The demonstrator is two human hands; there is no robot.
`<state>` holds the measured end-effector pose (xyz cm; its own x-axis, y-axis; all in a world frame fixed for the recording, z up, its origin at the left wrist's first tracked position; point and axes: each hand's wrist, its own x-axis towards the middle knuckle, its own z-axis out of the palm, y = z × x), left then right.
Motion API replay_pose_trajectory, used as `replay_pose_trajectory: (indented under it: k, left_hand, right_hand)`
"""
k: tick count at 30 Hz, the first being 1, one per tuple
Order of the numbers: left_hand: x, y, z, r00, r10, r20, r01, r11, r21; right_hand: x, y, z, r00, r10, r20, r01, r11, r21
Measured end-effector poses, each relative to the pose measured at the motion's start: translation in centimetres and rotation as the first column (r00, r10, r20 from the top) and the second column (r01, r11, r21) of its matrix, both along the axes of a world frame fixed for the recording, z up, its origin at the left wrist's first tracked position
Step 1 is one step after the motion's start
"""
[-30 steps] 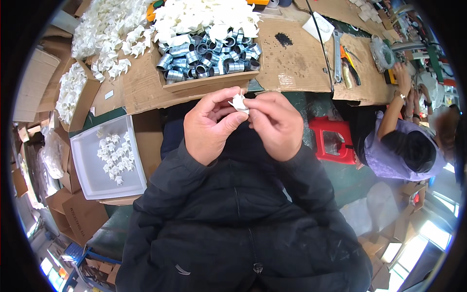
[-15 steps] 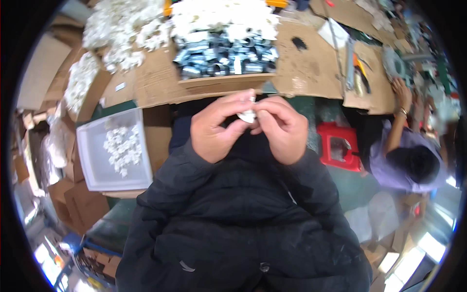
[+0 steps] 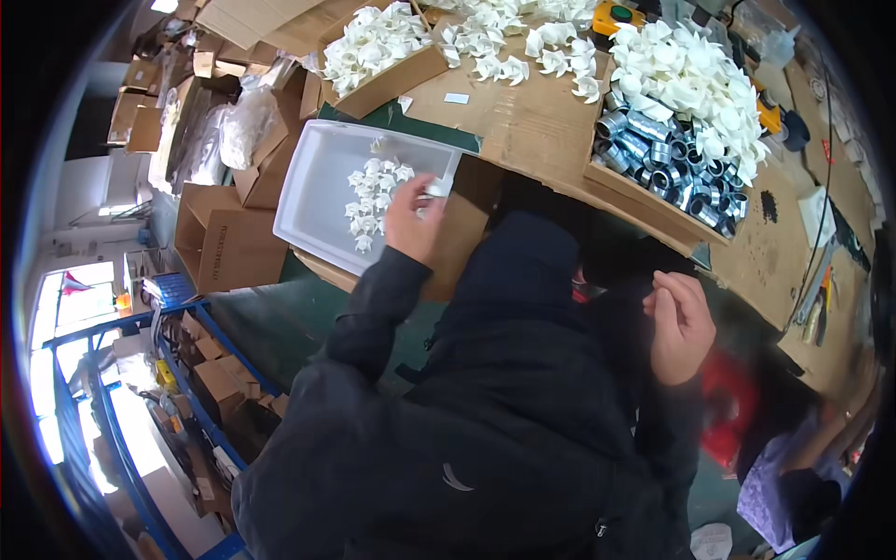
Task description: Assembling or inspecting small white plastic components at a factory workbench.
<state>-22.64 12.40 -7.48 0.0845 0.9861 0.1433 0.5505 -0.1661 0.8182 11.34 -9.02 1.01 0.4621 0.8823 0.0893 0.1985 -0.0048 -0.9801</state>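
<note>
My left hand (image 3: 413, 220) is over the right side of a translucent plastic bin (image 3: 313, 229), its fingers closed on a small white plastic part (image 3: 433, 189), blurred by motion. A cluster of similar white pronged parts (image 3: 375, 193) lies in the bin, left of the hand. My right hand (image 3: 681, 322) hangs in the air in front of the bench, fingers curled and thumb against them; whether anything is inside cannot be seen. Beyond it, a cardboard tray (image 3: 653, 207) on the bench holds shiny metal sleeves (image 3: 667, 163) and a heap of white plastic parts (image 3: 686, 79).
Another cardboard box of white parts (image 3: 373, 47) stands behind the bin. Loose white parts (image 3: 499, 67) lie on the cardboard-covered bench (image 3: 523, 121). At the right are a red stool (image 3: 728, 411) and a co-worker's purple sleeve (image 3: 775, 485). Cardboard boxes (image 3: 245, 247) stand at left.
My hands were together around a small white part in front of the tray. They have separated: the left reached over the bin with a part, the right drew aside. The view has swung left.
</note>
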Motion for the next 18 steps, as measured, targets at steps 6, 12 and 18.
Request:
replay_pose_trajectory:
  k: [6, 12, 18]
  left_hand:
    - [-5.4, 3.2, -1.5, 0.945, 0.169, -0.28, -0.087, 0.955, 0.284]
    - [4.7, 2.2, 5.7, 0.985, -0.115, -0.132, 0.166, 0.858, 0.486]
    - [12.3, 8.2, 7.9, 0.964, -0.17, -0.206, 0.255, 0.808, 0.531]
  right_hand:
    - [-0.5, 0.6, -0.3, 1.0, 0.026, -0.015, -0.026, 1.0, -0.006]
    - [-0.7, 0.3, 0.2, 1.0, 0.007, 0.02, -0.007, 1.0, -0.012]
    - [-0.8, -0.7, 0.4, 0.998, -0.047, 0.043, 0.047, 0.999, 0.0]
